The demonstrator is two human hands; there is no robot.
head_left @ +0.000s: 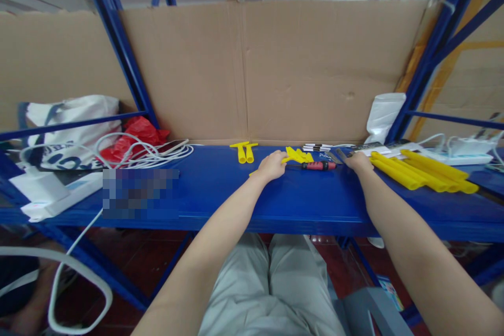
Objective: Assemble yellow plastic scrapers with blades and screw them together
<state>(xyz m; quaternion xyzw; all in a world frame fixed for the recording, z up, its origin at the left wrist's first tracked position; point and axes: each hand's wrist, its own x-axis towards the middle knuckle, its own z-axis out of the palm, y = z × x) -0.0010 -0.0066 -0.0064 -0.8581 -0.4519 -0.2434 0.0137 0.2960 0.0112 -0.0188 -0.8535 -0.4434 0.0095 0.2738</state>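
My left hand (272, 166) is just left of the red-and-black, long-handled screwdriver (319, 166), its fingers closed around a slim yellow plastic piece (289, 158) that shows on both sides of my fist. My right hand (359, 163) is to the right of the screwdriver, by a thin grey metal tool (340, 155); its fingertips are hidden, so I can't tell whether they pinch anything.

The screwdriver's shaft points toward my left knuckles, so a careless sweep could jab them or send the screwdriver rolling. The small yellow plastic pieces (302, 156) heaped just behind it could scatter if my held piece catches them. To its right, the long yellow plastic tubes (394, 170) lie beside my right wrist; a nudge from my forearm could roll one off the blue metal tabletop (212, 194). The paired yellow T-shaped plastic parts (241, 155), left of the screwdriver, seem safe enough.

As for writing, the white fabric bag (90, 110), far left of the screwdriver, carries big dark blue characters, crossed by cable and unreadable to me. The black-banded white strips (317, 147) behind the screwdriver show nothing legible, and I can make out no brand on its handle.
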